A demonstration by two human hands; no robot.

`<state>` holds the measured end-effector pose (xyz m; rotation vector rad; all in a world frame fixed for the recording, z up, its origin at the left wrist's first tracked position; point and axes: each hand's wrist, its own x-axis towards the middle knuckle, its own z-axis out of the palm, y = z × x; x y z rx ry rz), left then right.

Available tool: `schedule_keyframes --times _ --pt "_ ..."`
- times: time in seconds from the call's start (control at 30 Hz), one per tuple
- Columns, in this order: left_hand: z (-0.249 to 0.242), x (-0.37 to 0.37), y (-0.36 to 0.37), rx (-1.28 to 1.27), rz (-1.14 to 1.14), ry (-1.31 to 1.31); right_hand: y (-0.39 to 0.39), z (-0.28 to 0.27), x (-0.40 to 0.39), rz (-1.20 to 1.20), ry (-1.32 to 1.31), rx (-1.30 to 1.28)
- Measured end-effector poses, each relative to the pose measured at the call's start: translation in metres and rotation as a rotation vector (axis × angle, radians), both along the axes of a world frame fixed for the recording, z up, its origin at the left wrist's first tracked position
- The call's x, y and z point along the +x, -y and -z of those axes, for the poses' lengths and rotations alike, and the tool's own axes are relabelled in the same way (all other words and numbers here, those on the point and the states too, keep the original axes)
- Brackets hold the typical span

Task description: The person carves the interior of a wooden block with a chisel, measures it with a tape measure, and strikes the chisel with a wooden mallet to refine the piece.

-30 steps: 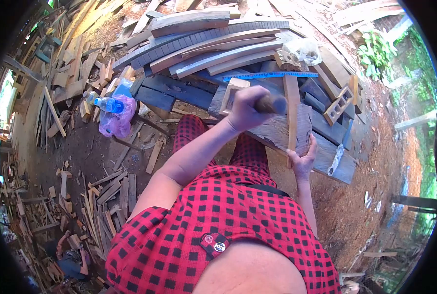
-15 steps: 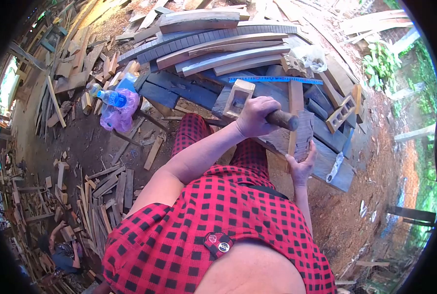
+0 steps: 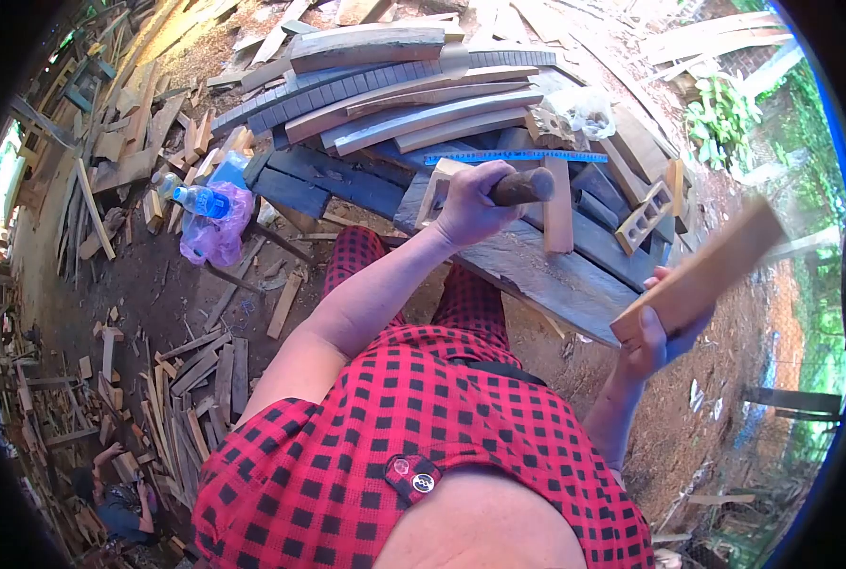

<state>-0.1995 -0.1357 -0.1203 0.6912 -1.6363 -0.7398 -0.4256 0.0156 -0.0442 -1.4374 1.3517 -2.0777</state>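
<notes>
My left hand is closed around a dark round wooden handle, whose blunt end points right. Whatever is on its other end is hidden by the fist. Beside that hand, a pale hollowed wooden block rests on the plank bench. My right hand grips a short wooden board, raised and tilted off the bench's right side, thumb on the near face. Another narrow wood piece lies across the bench between the hands.
Behind the bench are stacked curved boards. A blue measuring tape strip lies before them. A slotted wood block sits at right. Bottles and a pink plastic bag stand left. Scrap wood covers the ground; another person is lower left.
My right hand has lifted the board off the bench, moving it right and tilting it. My left hand keeps its hold on the handle, nearly in place. The view has shifted slightly.
</notes>
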Motion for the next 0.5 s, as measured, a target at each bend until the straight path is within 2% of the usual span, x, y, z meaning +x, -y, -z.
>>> schedule_keyframes --times 0.03,0.1,0.17,0.23,0.27,0.33,0.37,0.4,0.43,0.5 --pt "0.002 -0.003 0.003 0.002 0.008 -0.033 0.005 -0.001 0.011 -0.004 -0.004 -0.006" --pt "0.003 -0.004 0.002 -0.008 0.027 -0.028 0.013 -0.002 0.043 -0.159 0.102 -0.182" --pt "0.003 -0.004 0.002 -0.013 0.048 0.042 0.007 0.010 0.033 -0.274 -0.297 0.411" --pt "0.006 -0.009 0.004 -0.070 0.022 0.021 0.015 0.008 0.032 -0.279 -0.501 0.462" --pt "0.004 -0.008 0.004 -0.040 0.033 0.001 0.018 -0.002 0.029 -0.280 -0.505 0.443" --pt "0.000 -0.001 0.003 -0.002 0.035 0.023 0.009 -0.025 0.023 -0.192 -0.466 0.277" --pt "-0.001 0.001 0.003 -0.017 0.024 0.033 0.000 -0.040 0.034 -0.169 -0.160 0.273" --pt "0.001 0.001 0.002 0.031 0.002 0.059 0.007 0.015 -0.016 0.265 -0.301 0.349" --pt "0.001 0.001 0.002 0.073 -0.024 0.084 0.008 0.001 0.000 0.248 -0.287 0.320" --pt "0.000 -0.001 0.001 0.065 -0.030 0.084 0.009 -0.039 0.043 -0.038 0.076 -0.152"
